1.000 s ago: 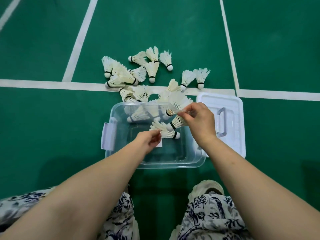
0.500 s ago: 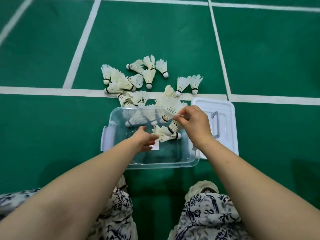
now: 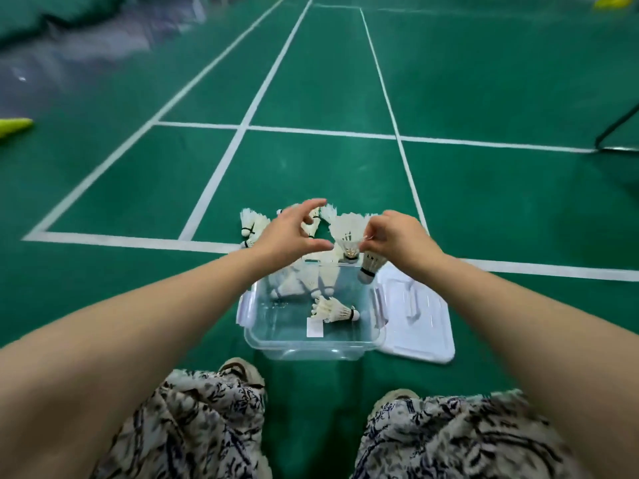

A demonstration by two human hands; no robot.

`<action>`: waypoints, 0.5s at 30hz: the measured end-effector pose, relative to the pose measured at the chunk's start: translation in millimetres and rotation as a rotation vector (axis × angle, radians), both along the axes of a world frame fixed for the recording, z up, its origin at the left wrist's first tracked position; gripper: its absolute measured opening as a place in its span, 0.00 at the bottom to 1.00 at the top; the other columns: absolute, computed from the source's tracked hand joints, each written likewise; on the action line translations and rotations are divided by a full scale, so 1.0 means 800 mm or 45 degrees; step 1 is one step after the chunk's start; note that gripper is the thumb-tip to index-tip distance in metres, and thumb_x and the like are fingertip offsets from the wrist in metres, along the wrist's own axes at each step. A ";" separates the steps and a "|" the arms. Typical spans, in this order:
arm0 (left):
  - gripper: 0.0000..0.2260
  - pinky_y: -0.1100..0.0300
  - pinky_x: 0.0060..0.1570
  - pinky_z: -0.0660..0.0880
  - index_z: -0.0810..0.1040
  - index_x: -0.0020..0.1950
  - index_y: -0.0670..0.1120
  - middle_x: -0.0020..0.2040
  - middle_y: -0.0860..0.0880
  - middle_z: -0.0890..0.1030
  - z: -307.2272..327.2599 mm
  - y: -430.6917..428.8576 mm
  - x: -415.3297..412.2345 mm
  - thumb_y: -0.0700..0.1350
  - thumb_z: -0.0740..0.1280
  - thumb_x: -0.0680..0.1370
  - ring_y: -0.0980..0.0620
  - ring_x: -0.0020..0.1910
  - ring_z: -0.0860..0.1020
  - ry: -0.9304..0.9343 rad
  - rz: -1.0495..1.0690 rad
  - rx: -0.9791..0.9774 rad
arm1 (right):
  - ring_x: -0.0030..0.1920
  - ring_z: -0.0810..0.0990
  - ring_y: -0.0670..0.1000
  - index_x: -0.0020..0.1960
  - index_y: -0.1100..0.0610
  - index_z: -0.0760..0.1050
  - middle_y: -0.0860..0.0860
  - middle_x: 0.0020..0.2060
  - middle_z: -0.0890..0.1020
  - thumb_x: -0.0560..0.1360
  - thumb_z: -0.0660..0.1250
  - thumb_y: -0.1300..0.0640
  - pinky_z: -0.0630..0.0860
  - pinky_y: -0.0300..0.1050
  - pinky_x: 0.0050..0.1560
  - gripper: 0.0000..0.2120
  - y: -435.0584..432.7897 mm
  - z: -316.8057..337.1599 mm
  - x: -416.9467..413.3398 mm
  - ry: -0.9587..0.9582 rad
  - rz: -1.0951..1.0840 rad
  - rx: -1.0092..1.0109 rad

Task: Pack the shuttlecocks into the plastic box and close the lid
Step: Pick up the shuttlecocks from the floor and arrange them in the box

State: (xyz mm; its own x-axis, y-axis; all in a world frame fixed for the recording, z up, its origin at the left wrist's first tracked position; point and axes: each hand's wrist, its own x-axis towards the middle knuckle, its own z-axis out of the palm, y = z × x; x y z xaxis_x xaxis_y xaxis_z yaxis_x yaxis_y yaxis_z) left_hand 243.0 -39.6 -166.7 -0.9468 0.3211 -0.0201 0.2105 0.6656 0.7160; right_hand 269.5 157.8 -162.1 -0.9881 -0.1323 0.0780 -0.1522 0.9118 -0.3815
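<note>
A clear plastic box (image 3: 313,347) stands open on the green court floor in front of my knees. One white shuttlecock (image 3: 333,310) lies inside it, with a few more against its far wall. My right hand (image 3: 397,236) pinches the feathers of two shuttlecocks (image 3: 349,233) above the box's far right corner; the lower one (image 3: 370,266) hangs cork down. My left hand (image 3: 292,233) hovers past the box's far edge with fingers spread and curved, holding nothing. A pile of loose shuttlecocks (image 3: 252,224) lies on the floor behind the hands, partly hidden.
The white lid (image 3: 420,323) lies flat on the floor to the right of the box, touching it. White court lines (image 3: 138,242) cross the floor. A black net-post base (image 3: 615,133) sits at far right. My patterned trousers and shoes fill the bottom.
The camera has tilted up, showing more court. My left hand left the box and reached out over the far edge. My right hand lifted its shuttlecocks higher.
</note>
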 end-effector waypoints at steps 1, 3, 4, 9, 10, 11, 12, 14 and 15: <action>0.32 0.59 0.55 0.73 0.66 0.70 0.58 0.59 0.47 0.73 0.009 0.004 0.007 0.50 0.75 0.68 0.50 0.49 0.77 0.037 -0.031 -0.003 | 0.49 0.77 0.57 0.47 0.58 0.79 0.54 0.43 0.77 0.71 0.72 0.53 0.68 0.45 0.46 0.10 0.000 0.012 0.002 0.014 0.002 0.027; 0.29 0.59 0.59 0.72 0.70 0.68 0.56 0.62 0.47 0.72 0.022 0.012 0.018 0.49 0.75 0.69 0.50 0.54 0.76 0.099 -0.081 -0.037 | 0.49 0.77 0.58 0.47 0.59 0.79 0.57 0.46 0.79 0.71 0.72 0.53 0.70 0.46 0.47 0.10 -0.002 0.033 0.004 0.044 0.002 0.050; 0.26 0.59 0.60 0.71 0.73 0.66 0.54 0.62 0.48 0.72 0.027 0.015 0.020 0.49 0.74 0.69 0.50 0.55 0.76 0.132 -0.094 -0.060 | 0.49 0.77 0.58 0.48 0.59 0.79 0.58 0.46 0.79 0.70 0.72 0.54 0.70 0.46 0.47 0.10 -0.004 0.041 0.004 0.059 0.000 0.044; 0.10 0.63 0.54 0.66 0.81 0.53 0.46 0.60 0.47 0.75 0.027 0.026 0.011 0.46 0.72 0.72 0.49 0.60 0.73 0.291 -0.028 -0.075 | 0.49 0.78 0.57 0.47 0.59 0.80 0.58 0.46 0.80 0.70 0.72 0.55 0.72 0.47 0.49 0.09 -0.013 0.062 -0.008 0.062 0.078 0.038; 0.08 0.62 0.55 0.66 0.82 0.51 0.46 0.60 0.47 0.75 0.024 0.026 0.006 0.45 0.71 0.73 0.49 0.61 0.73 0.312 -0.010 -0.087 | 0.49 0.78 0.57 0.48 0.59 0.80 0.58 0.46 0.80 0.70 0.72 0.56 0.72 0.47 0.49 0.09 -0.014 0.063 -0.014 0.056 0.114 0.061; 0.07 0.61 0.55 0.66 0.82 0.50 0.45 0.60 0.46 0.75 0.021 0.025 0.000 0.44 0.70 0.74 0.48 0.61 0.73 0.320 0.017 -0.081 | 0.50 0.78 0.57 0.48 0.59 0.80 0.58 0.46 0.81 0.71 0.72 0.56 0.72 0.47 0.49 0.09 -0.016 0.064 -0.021 0.050 0.138 0.082; 0.06 0.62 0.55 0.66 0.82 0.50 0.45 0.60 0.46 0.76 0.017 0.022 -0.005 0.43 0.69 0.74 0.48 0.62 0.73 0.314 0.056 -0.060 | 0.50 0.78 0.57 0.49 0.59 0.79 0.57 0.47 0.81 0.71 0.72 0.56 0.72 0.46 0.49 0.09 -0.017 0.063 -0.028 0.042 0.151 0.099; 0.06 0.66 0.51 0.62 0.82 0.49 0.44 0.61 0.46 0.75 0.005 0.015 -0.013 0.43 0.69 0.74 0.49 0.63 0.72 0.282 0.149 -0.004 | 0.49 0.78 0.57 0.53 0.57 0.76 0.57 0.47 0.81 0.71 0.71 0.57 0.73 0.47 0.49 0.11 -0.021 0.059 -0.041 0.015 0.150 0.078; 0.06 0.67 0.49 0.61 0.82 0.48 0.43 0.62 0.46 0.75 -0.005 0.010 -0.015 0.43 0.69 0.74 0.50 0.64 0.71 0.264 0.191 0.019 | 0.49 0.78 0.58 0.55 0.56 0.74 0.57 0.48 0.81 0.71 0.71 0.58 0.74 0.47 0.48 0.14 -0.023 0.055 -0.048 0.000 0.154 0.048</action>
State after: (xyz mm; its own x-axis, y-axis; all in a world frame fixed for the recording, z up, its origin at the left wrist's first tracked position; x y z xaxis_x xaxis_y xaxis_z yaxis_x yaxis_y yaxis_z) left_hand 231.1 -31.4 -170.3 -0.9672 0.1756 0.1834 0.2538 0.6901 0.6778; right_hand 231.4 139.3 -118.1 -0.9649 -0.2530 0.0706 -0.2616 0.9005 -0.3475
